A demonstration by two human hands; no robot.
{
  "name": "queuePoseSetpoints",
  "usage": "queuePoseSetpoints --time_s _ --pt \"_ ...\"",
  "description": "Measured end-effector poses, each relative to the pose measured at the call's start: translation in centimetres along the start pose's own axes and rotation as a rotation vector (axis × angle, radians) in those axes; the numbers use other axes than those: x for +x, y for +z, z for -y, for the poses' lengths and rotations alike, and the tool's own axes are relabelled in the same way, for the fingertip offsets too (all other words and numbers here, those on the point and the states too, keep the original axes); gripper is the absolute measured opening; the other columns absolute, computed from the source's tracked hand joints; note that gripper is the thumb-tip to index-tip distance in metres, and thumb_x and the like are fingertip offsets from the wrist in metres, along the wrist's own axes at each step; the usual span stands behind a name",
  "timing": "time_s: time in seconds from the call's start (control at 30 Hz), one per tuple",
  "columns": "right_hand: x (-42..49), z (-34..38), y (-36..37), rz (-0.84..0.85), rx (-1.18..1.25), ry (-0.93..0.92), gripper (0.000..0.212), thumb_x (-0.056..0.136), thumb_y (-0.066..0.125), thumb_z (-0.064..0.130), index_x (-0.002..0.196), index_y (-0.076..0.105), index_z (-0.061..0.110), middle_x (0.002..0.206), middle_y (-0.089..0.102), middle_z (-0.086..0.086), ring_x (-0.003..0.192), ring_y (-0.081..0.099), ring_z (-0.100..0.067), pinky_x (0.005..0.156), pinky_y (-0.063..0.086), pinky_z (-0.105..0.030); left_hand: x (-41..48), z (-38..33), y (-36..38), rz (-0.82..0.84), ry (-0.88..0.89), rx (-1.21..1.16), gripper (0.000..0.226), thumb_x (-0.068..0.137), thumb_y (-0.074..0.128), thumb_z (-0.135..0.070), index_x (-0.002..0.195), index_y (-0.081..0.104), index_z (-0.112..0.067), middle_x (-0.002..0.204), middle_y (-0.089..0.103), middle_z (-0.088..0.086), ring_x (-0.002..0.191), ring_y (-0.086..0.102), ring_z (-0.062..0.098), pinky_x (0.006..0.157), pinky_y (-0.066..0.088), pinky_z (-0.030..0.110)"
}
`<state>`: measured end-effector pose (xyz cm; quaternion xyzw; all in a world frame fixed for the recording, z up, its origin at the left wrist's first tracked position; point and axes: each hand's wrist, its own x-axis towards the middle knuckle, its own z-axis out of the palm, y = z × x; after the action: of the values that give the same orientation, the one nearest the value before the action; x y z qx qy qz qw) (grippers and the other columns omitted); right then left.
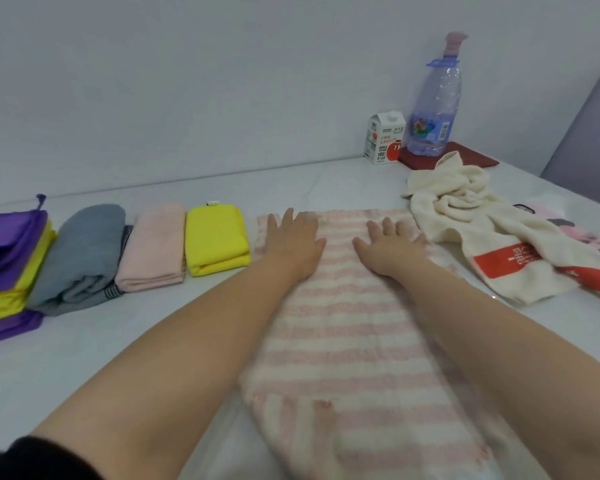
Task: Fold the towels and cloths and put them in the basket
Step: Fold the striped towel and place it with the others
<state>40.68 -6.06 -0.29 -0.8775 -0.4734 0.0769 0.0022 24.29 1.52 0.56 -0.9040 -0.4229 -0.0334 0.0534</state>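
Pink-and-white striped towel (pixel 354 341) lies flat on the table (pixel 84 375), and both hands are on its far end. Left hand (pixel 293 244) and right hand (pixel 392 247) press palms down, fingers straight and spread, gripping nothing. Just left of the left hand: folded yellow cloth (pixel 217 239), then folded pink towel (pixel 153 251). Right of the right hand, a crumpled cream towel (pixel 465 209).

Your long fluffy striped towel (pixel 354 341) is banded pale pink and white on the plain white desk (pixel 49 368). You also see a bright yellow folded cloth (pixel 215 240), a pale pink folded towel (pixel 153 247), a grey folded towel (pixel 80 254) with a dark-striped edge, and a purple-and-yellow cloth stack (pixel 7 271). The crumpled cream towel (pixel 465 209) bears red blocks.
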Motion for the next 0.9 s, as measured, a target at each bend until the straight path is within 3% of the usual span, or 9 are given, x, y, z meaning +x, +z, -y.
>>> queuePoseSetpoints --time_s 0.1,0.2,0.33,0.43,0.53,0.6,0.67,0.77,0.9 --pt "-0.2 1.4 -0.4 -0.062 -0.032 0.001 0.064 0.096 0.017 0.049 0.151 0.007 0.018 0.16 -0.002 -0.008 0.146 -0.001 -0.031 0.114 0.001 -0.058 -0.4 2.3 -0.4 -0.011 -0.092 0.026 0.053 0.101 0.022 -0.04 0.149 0.019 -0.015 0.154 0.022 0.006 0.145 0.007 0.027 0.113 0.009 0.052" --pt "-1.4 5.4 -0.2 -0.157 0.035 -0.205 0.061 0.099 0.022 0.044 0.152 0.004 0.018 0.16 -0.004 -0.008 0.147 -0.003 -0.028 0.114 0.001 -0.056 -0.8 5.5 -0.4 -0.014 -0.177 0.012 0.052 0.102 0.023 -0.038 0.148 0.02 -0.015 0.153 0.024 0.006 0.145 0.011 0.027 0.113 0.013 0.052" --pt "-2.6 10.0 1.5 -0.026 0.014 -0.395 0.064 0.096 0.019 0.057 0.151 0.006 0.029 0.16 -0.002 -0.003 0.147 -0.002 -0.026 0.113 0.0 -0.06 -2.0 8.6 0.4 0.161 -0.166 -0.057 0.059 0.101 0.023 -0.042 0.151 0.012 -0.011 0.159 0.01 0.006 0.146 0.006 0.026 0.115 0.013 0.047" --pt "-2.1 10.6 1.8 -0.007 -0.035 -0.366 0.064 0.094 0.019 0.06 0.15 0.011 0.032 0.16 0.002 0.0 0.147 0.001 -0.024 0.112 0.003 -0.061 -2.9 9.3 0.5 0.126 -0.093 -0.149 0.058 0.102 0.024 -0.039 0.151 0.012 -0.011 0.16 0.006 0.006 0.147 0.004 0.023 0.117 0.011 0.043" --pt "-2.3 10.9 0.3 0.038 -0.021 -0.333 0.058 0.094 0.029 0.052 0.146 0.026 0.025 0.155 0.02 -0.003 0.143 0.016 -0.027 0.11 0.01 -0.06 -3.5 10.2 -0.5 0.01 -0.061 -0.301 0.051 0.103 0.031 -0.028 0.149 0.022 -0.007 0.156 0.021 0.009 0.144 0.018 0.021 0.115 0.015 0.032" --pt "-3.2 11.7 -1.3 -0.003 0.053 -0.344 0.048 0.095 0.038 0.035 0.137 0.042 0.014 0.143 0.04 -0.009 0.131 0.036 -0.03 0.109 0.026 -0.05 -3.8 11.4 -1.1 -0.088 -0.092 -0.161 0.042 0.101 0.032 -0.025 0.139 0.041 -0.008 0.144 0.042 0.012 0.133 0.035 0.026 0.105 0.028 0.034" --pt "-3.9 13.5 -2.6 -0.063 0.328 -0.358 0.039 0.094 0.042 0.019 0.129 0.053 0.005 0.133 0.051 -0.013 0.122 0.046 -0.03 0.099 0.036 -0.035 -4.2 12.8 -1.7 -0.102 -0.162 0.011 0.036 0.1 0.03 -0.027 0.125 0.053 -0.012 0.133 0.052 0.01 0.125 0.041 0.028 0.098 0.033 0.038" --pt "-3.6 17.4 -3.5 0.002 0.683 -0.319 0.023 0.089 0.047 0.012 0.095 0.063 -0.003 0.101 0.064 -0.018 0.106 0.058 -0.036 0.078 0.043 -0.032 -5.1 14.8 -1.7 0.003 -0.233 0.09 0.04 0.1 0.028 -0.031 0.132 0.046 -0.014 0.142 0.042 0.008 0.138 0.024 0.027 0.109 0.021 0.047" --pt "-3.4 21.0 -3.6 0.161 0.632 -0.241 0.031 0.091 0.05 0.022 0.064 0.037 0.01 0.069 0.042 -0.005 0.062 0.045 -0.023 0.051 0.031 -0.025 -6.1 16.8 -1.6 0.026 -0.263 0.139 0.049 0.101 0.023 -0.041 0.143 0.034 -0.018 0.153 0.026 0.006 0.145 0.006 0.028 0.113 0.007 0.054"
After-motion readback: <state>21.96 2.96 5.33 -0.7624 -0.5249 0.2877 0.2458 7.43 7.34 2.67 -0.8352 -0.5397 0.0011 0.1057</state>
